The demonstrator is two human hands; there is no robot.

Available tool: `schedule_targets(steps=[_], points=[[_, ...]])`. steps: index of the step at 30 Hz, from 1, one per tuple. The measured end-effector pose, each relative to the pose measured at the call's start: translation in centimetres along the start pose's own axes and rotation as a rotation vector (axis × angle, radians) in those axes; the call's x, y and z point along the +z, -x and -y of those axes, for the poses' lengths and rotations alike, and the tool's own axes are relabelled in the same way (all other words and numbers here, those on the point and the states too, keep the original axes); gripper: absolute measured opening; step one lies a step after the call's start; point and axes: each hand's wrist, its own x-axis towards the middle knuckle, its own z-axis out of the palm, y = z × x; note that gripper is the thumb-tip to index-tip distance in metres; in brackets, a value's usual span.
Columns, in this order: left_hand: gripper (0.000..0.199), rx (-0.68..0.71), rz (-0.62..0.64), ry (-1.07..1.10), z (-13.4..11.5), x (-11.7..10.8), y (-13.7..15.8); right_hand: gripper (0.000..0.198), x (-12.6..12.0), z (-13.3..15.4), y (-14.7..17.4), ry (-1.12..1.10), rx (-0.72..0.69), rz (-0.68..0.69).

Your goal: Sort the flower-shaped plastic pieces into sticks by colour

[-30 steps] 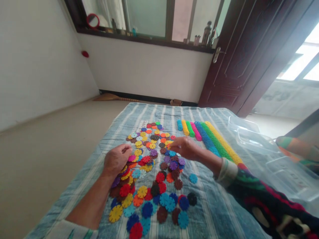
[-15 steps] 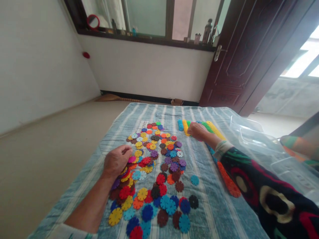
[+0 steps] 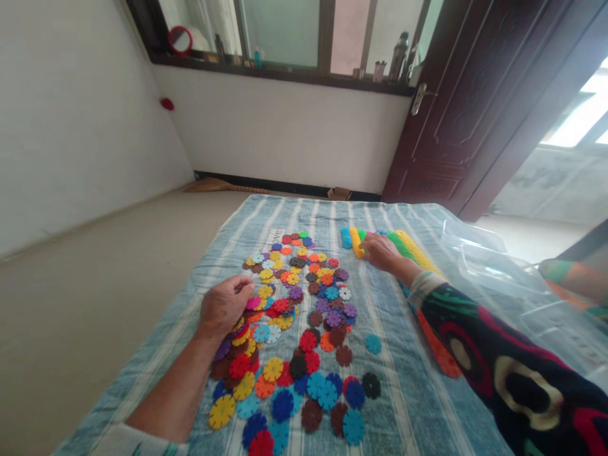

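Notched plastic discs [image 3: 284, 313] in many colours lie spread in a loose pile on a blue striped cloth [image 3: 403, 405]. At the pile's left edge rests my left hand [image 3: 224, 305], thumb and fingertips pressed together beside a pink disc [image 3: 253, 303]; whether anything is pinched there is hidden. My right hand [image 3: 381, 250] reaches to lined-up rows of discs sorted by colour. Its fingers bend down by the yellow row [image 3: 357, 243] and the green row [image 3: 361, 234], and what they grip cannot be made out. An orange row [image 3: 441, 354] runs under my right forearm.
Clear plastic boxes [image 3: 494, 263] stand at the right side of the cloth. Another person's arm [image 3: 577, 278] shows at the right edge. A dark red door [image 3: 456, 107] and a window sill with bottles [image 3: 399, 57] are beyond the table.
The view has shifted slightly. My right hand has moved a little to the right at the colour rows, its fingers showing more. My left hand stays beside the pink disc.
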Motion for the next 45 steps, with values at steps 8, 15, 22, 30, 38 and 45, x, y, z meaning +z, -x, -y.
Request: schedule_targets(steps=[8,15,22,30,38,45], points=[[0.026,-0.002,0.000,-0.022,0.0,0.0,0.0,0.018,0.5,0.0,-0.1,0.000,0.047,0.003],[0.029,-0.001,0.001,-0.027,0.0,0.1,0.0,0.020,0.5,0.2,-0.1,-0.015,0.051,0.003],[0.029,-0.006,0.007,-0.012,0.1,0.1,0.0,0.022,0.6,0.2,0.0,-0.028,0.061,-0.013],[0.030,0.005,0.006,-0.010,-0.2,0.0,0.2,0.035,1.2,-0.7,-0.1,-0.069,0.005,-0.011],[0.031,0.007,-0.005,-0.031,0.0,0.1,0.1,0.032,1.1,-0.9,-0.6,-0.074,-0.056,-0.006],[0.031,0.001,0.003,-0.038,0.0,0.1,0.0,0.029,1.3,-0.9,-0.9,-0.078,-0.081,-0.015]])
